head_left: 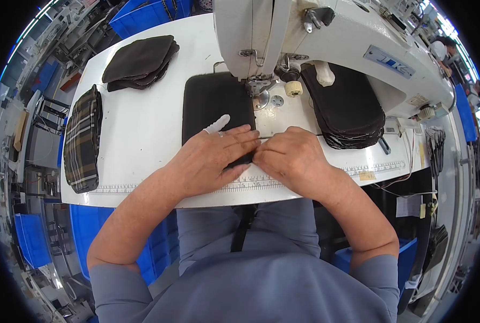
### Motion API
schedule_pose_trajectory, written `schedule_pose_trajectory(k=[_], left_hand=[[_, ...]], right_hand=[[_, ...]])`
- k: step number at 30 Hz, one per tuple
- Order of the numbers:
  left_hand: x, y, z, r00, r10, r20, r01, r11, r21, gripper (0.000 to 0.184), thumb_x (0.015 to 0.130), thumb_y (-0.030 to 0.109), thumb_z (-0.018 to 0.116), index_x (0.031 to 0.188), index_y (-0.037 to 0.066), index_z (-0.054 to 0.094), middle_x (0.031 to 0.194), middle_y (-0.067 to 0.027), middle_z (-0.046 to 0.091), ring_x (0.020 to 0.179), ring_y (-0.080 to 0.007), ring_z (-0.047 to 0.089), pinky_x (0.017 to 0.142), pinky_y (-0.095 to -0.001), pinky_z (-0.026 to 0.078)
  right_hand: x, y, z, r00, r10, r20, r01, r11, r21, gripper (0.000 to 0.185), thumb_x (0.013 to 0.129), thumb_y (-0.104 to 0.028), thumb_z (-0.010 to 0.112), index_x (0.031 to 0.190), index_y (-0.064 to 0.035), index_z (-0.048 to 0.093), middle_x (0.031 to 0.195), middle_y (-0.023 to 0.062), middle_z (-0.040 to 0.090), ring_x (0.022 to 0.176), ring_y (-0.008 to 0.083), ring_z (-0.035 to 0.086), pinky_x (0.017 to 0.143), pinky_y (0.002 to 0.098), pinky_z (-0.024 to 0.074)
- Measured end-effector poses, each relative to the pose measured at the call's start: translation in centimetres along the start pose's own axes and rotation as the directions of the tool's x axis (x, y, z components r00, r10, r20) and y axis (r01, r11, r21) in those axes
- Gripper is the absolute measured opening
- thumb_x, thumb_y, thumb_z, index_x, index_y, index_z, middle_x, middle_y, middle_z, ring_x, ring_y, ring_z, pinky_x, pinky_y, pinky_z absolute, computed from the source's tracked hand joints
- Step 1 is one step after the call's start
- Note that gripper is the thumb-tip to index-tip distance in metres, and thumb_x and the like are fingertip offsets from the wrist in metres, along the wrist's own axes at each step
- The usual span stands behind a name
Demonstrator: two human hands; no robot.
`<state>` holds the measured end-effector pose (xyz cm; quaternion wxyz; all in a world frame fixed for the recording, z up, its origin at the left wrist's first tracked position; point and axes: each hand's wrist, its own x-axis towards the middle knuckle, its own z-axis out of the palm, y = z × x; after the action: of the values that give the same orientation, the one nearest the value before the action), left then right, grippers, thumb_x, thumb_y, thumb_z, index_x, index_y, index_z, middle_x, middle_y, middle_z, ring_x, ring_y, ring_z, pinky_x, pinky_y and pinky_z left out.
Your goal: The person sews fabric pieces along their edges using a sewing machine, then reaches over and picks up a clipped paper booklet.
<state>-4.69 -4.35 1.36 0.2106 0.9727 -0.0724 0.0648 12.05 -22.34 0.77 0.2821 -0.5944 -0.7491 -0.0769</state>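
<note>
A dark fabric panel (pixel 213 99) lies flat on the white sewing table, its right edge at the needle and presser foot of the sewing machine (pixel 261 86). My left hand (pixel 213 156) rests flat on the panel's lower part, fingers stretched to the right, with a white cover on one finger. My right hand (pixel 291 159) is closed at the panel's lower right edge, its fingertips pinching there close to the left fingertips. Those fingertips hide the corner of the panel.
On the right, under the machine arm, sits a stack of dark panels (pixel 347 110). More dark pieces (pixel 140 60) lie at the back left, with a plaid fabric pile (pixel 83 141) at the left edge. A printed ruler (pixel 127 188) runs along the front edge. Blue bins (pixel 148 19) stand around the table.
</note>
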Motion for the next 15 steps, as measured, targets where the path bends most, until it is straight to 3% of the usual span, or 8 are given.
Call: schedule_pose_trajectory(k=[2, 6, 8, 12, 14, 15], left_hand=[[0.3, -1.1, 0.0, 0.993, 0.095, -0.076, -0.092, 0.995, 0.034, 0.044, 0.09, 0.013, 0.072, 0.133, 0.003, 0.066, 0.141, -0.0107, 0.066, 0.137, -0.0276, 0.059, 0.1, -0.0419, 0.056], [0.9, -2.2, -0.4, 0.997, 0.038, -0.068, -0.04, 0.999, -0.027, 0.039, 0.089, 0.011, 0.07, 0.128, 0.004, 0.071, 0.134, -0.0103, 0.07, 0.132, -0.0241, 0.062, 0.105, -0.0401, 0.055], [0.9, -3.1, -0.8, 0.99, 0.115, -0.08, -0.116, 0.993, -0.01, 0.038, 0.083, -0.001, 0.07, 0.12, 0.006, 0.076, 0.128, -0.009, 0.074, 0.127, -0.0269, 0.066, 0.097, -0.0387, 0.059], [1.5, -3.6, -1.1, 0.998, 0.043, -0.055, -0.044, 0.999, -0.009, 0.041, 0.082, -0.005, 0.066, 0.118, 0.01, 0.079, 0.127, -0.0061, 0.075, 0.129, -0.0233, 0.066, 0.097, -0.0375, 0.057], [2.0, -4.4, -1.0, 0.995, 0.078, -0.06, -0.065, 0.979, 0.194, 0.043, 0.083, -0.001, 0.066, 0.12, 0.017, 0.079, 0.131, -0.0018, 0.073, 0.134, -0.0168, 0.061, 0.107, -0.0396, 0.05], [2.2, -4.6, -1.0, 0.995, 0.078, -0.058, -0.065, 0.979, 0.194, 0.043, 0.083, -0.001, 0.066, 0.12, 0.017, 0.079, 0.131, -0.0018, 0.073, 0.134, -0.0168, 0.061, 0.107, -0.0396, 0.05]], right_hand=[[0.5, 0.5, -0.1, 0.999, 0.024, 0.04, -0.023, 0.999, -0.023, 0.011, 0.079, -0.012, 0.08, 0.087, -0.0086, 0.073, 0.08, 0.0016, 0.069, 0.073, 0.0209, 0.068, 0.065, 0.0366, 0.0492], [1.2, 1.6, -0.1, 0.997, 0.056, 0.052, -0.054, 0.998, -0.043, 0.009, 0.08, -0.012, 0.081, 0.085, -0.0082, 0.075, 0.082, 0.0026, 0.073, 0.074, 0.0222, 0.07, 0.068, 0.0376, 0.053], [1.4, 2.1, -0.1, 0.989, 0.126, 0.082, -0.125, 0.992, -0.02, 0.008, 0.081, -0.011, 0.08, 0.086, -0.0068, 0.077, 0.088, 0.0043, 0.076, 0.079, 0.0237, 0.073, 0.071, 0.0375, 0.0577], [1.9, 2.7, 0.0, 0.982, 0.177, 0.071, -0.177, 0.984, -0.008, 0.009, 0.082, -0.009, 0.079, 0.09, -0.0063, 0.079, 0.091, 0.005, 0.078, 0.083, 0.0241, 0.075, 0.073, 0.0362, 0.0602], [2.1, 2.9, 0.1, 0.978, 0.204, 0.035, -0.205, 0.979, 0.013, 0.01, 0.083, -0.009, 0.078, 0.092, -0.0057, 0.079, 0.094, 0.0054, 0.078, 0.085, 0.0237, 0.075, 0.074, 0.0355, 0.061], [2.1, 3.1, 0.4, 0.978, 0.205, 0.035, -0.205, 0.979, 0.014, 0.01, 0.083, -0.009, 0.078, 0.092, -0.0057, 0.079, 0.094, 0.0054, 0.078, 0.085, 0.0237, 0.075, 0.074, 0.0355, 0.061]])
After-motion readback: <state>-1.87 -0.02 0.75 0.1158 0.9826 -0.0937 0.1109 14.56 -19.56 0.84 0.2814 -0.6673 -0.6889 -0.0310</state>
